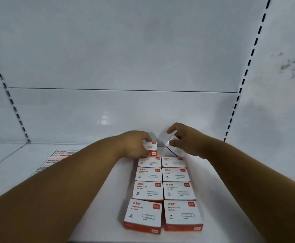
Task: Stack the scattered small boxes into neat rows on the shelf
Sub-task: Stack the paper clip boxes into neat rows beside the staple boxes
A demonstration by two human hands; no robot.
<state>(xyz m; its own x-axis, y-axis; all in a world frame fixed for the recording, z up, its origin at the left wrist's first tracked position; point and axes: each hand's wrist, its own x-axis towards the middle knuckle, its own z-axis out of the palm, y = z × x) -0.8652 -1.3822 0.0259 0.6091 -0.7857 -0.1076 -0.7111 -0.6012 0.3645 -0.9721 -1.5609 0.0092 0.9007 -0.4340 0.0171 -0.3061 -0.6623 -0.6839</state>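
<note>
1. Centrally, on the white shelf (94, 199), eight white-and-red paper-clip boxes (162, 190) are laid flat in two neat columns of four, sides touching or nearly so.
2. A ninth box (151, 147) is pinched by the left hand (136, 145), fingers curled round it, just behind the far end of the left column and tilted slightly.
3. Another box (173, 146) is gripped by the right hand (187, 141), thumb below and fingers over the top; it is held tilted on a corner above the far end of the right column.
4. Flat red-and-white packs (62, 153) are seen lying on the shelf to the left, partly hidden by the left forearm.
5. Slotted uprights (248, 65) are set into the white back panel.
</note>
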